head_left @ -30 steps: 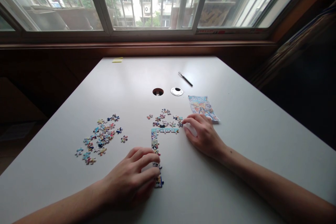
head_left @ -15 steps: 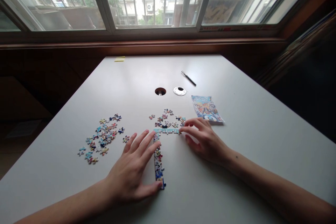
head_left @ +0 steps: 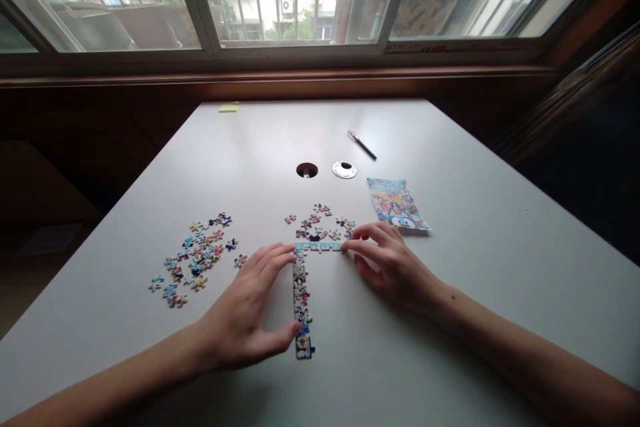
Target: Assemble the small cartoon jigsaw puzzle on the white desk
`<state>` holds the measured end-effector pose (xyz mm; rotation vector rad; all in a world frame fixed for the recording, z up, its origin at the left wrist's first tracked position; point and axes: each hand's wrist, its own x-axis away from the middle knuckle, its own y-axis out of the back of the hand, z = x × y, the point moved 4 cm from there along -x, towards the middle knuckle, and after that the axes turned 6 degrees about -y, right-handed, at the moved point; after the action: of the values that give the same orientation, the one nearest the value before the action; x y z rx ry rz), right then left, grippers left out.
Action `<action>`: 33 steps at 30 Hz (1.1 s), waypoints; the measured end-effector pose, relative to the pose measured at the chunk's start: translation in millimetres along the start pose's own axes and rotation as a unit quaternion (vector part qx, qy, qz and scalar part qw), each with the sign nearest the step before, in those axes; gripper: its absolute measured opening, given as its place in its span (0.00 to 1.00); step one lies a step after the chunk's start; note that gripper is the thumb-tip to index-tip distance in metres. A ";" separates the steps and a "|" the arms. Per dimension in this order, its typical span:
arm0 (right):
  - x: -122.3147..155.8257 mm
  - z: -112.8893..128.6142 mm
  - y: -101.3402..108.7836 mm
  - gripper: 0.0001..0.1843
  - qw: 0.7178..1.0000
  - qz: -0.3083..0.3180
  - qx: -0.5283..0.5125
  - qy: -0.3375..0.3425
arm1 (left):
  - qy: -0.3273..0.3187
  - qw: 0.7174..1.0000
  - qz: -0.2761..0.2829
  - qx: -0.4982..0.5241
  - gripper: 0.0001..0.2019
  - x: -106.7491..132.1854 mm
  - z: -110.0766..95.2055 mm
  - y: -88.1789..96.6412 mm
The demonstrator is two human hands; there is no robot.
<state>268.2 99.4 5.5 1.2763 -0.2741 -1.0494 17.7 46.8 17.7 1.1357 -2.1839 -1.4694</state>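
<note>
Jigsaw pieces joined in an L lie on the table: a light blue top row (head_left: 320,247) and a long left column (head_left: 302,300) running toward me. My left hand (head_left: 250,313) lies along the column's left side, fingers stretched and thumb apart. Its fingertips touch the top left corner and its thumb tip the column's lower part. My right hand (head_left: 385,257) has its index fingertip at the right end of the top row, the other fingers bent and apart. Loose jigsaw pieces (head_left: 315,218) lie just beyond the row.
A larger scatter of loose jigsaw pieces (head_left: 203,255) lies on the left. A picture sheet (head_left: 397,201) is beyond my right hand. Farther back are a pen (head_left: 362,145), a round metal cover (head_left: 345,169), a cable hole (head_left: 307,171) and a yellow note (head_left: 229,107). Windows line the far side.
My left hand has drawn back leftward from over the column, its fingers now closer together and its thumb higher up. My right hand stays at the row's end. The view has tilted slightly.
</note>
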 end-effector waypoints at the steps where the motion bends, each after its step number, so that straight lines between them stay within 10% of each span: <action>1: -0.2 -0.1 0.0 0.17 1.000 0.000 0.000 0.000 | -0.007 1.000 0.002 0.000 0.39 -1.7 2.3 1.0; 11: -0.8 0.5 0.2 0.17 1.000 -0.001 0.002 0.002 | -0.057 0.992 0.084 -0.075 0.50 -4.8 6.4 -6.0; 33: -0.1 -0.2 -0.9 0.18 1.000 0.009 -0.008 0.002 | -0.067 0.992 0.078 -0.069 0.46 -5.0 5.1 -3.1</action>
<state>267.9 99.6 4.6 1.2600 -0.2735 -1.0316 19.3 53.3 13.7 0.8245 -2.1615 -1.6417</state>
